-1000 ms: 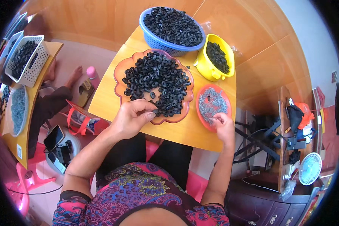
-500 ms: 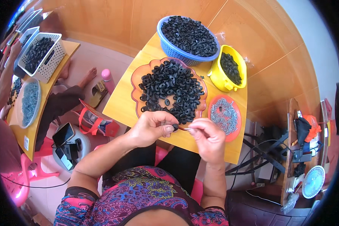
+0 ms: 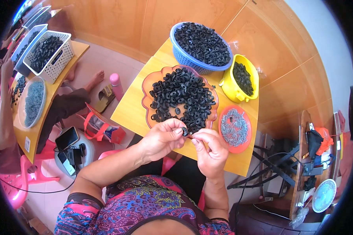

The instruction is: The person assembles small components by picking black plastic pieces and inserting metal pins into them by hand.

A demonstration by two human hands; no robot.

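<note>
Between its thumb and forefinger, my left hand (image 3: 162,138) pinches a small black plastic part (image 3: 185,132) at the near edge of the table. My right hand (image 3: 211,150) is closed in a pinch right against that part, at a tiny metal pin (image 3: 190,133) mostly covered by the fingertips. Just beyond both hands, a scalloped amber tray (image 3: 146,88) carries a heap of similar black parts (image 3: 182,88). Right of the tray, a red plate (image 3: 239,149) holds many thin silvery metal pieces (image 3: 234,127) and one black part.
A blue basket (image 3: 192,64) and a yellow container (image 3: 230,93), both filled with black parts, stand at the table's far side. At the left, another person's arm (image 3: 4,102) is over a table with a white basket (image 3: 64,58). A small fan (image 3: 325,196) is at the right.
My right hand has brought the pin from just beside the black part up against it. The view has shifted slightly, so the table sits a little lower and further right.
</note>
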